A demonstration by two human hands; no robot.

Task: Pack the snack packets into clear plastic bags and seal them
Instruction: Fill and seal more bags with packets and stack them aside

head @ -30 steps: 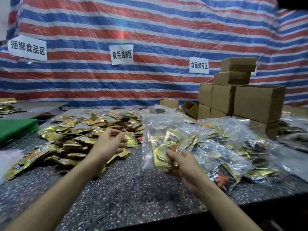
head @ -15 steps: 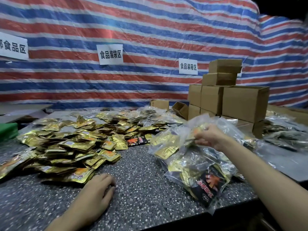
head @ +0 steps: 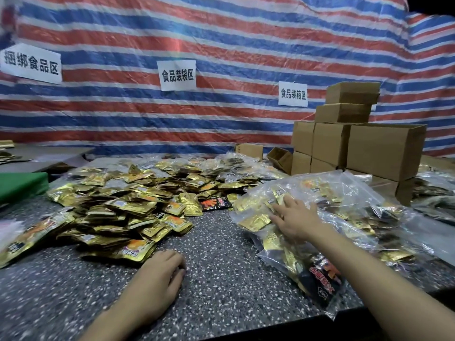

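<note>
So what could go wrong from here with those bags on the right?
The bagged black packet lies at the table front edge, its bag corner seemingly past it; it may slip off.
The right hand presses on the heap of filled bags; slick plastic could slide.
The left hand sits beside the loose packets; a sweep could scatter them.

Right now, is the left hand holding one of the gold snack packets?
No, the left hand rests on the speckled table next to the pile of packets, with nothing in its fingers.
</note>
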